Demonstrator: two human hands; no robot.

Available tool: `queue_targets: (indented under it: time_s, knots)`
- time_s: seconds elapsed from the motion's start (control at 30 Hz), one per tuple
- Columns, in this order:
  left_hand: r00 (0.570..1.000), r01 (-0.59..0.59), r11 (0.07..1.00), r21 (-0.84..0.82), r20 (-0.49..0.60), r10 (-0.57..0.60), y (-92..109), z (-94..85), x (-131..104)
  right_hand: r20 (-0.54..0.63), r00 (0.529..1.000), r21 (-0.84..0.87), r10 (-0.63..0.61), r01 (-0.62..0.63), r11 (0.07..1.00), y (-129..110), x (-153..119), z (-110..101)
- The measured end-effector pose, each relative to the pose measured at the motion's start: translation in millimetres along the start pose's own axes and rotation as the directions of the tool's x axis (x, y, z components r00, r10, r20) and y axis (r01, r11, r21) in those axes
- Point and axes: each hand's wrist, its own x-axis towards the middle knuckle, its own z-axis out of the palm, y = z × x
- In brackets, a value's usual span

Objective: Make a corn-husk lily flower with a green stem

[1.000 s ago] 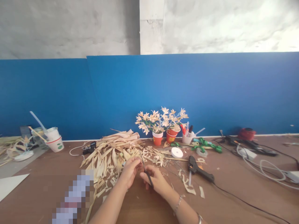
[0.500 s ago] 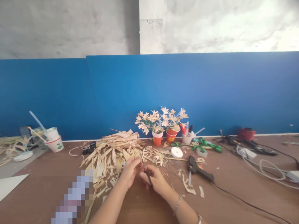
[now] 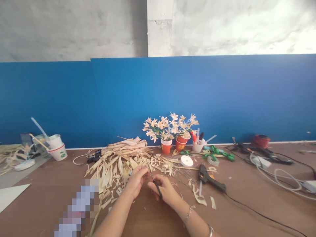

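Dark-handled scissors [image 3: 157, 188] are gripped in my right hand [image 3: 165, 190], their blades pointing up and to the left. Close beside the blades, my left hand [image 3: 138, 179] has its thumb and fingers pinched together. Whatever lies between those fingertips is too small to make out. Just beyond both hands spreads a pile of dried corn husks [image 3: 118, 158], with cut husk scraps [image 3: 168, 168] to its right. Pale husk flowers [image 3: 163, 123] stand behind it in red paper cups [image 3: 166, 147].
A black glue gun [image 3: 211, 179] with a cord lies to the right, near a white spool [image 3: 187, 161] and green tape bundles [image 3: 219, 153]. Cables and a white adapter [image 3: 261, 162] sit farther right. At left stands a white cup [image 3: 58, 152]. A blue partition [image 3: 123, 98] closes the back.
Hardly anything differs. The scissors' blades have shifted very slightly near my left fingertips, and both hands stay in the same place.
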Motion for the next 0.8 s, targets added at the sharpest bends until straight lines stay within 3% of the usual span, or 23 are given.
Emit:
queue_targets:
  time_s: [0.43,0.6,0.7,0.8]
  knots:
    - [0.999,0.050,0.995,0.082,-0.002,-0.050,5,-6.0,1,0.022,0.999,-0.066,0.036,-0.035,0.997,-1,-1,-5]
    - [0.988,-0.047,0.992,0.113,-0.139,0.063,10,-9.7,4,-0.128,0.983,-0.174,0.135,-0.156,0.972,-12,-3,-1]
    - [0.949,-0.148,0.980,0.131,-0.259,0.178,13,-12.1,8,-0.259,0.958,-0.419,0.121,-0.225,0.880,-20,-8,2]
    - [0.893,-0.245,0.954,0.172,-0.345,0.291,14,-13.3,11,-0.293,0.956,-0.700,0.019,-0.228,0.677,-24,-14,6]
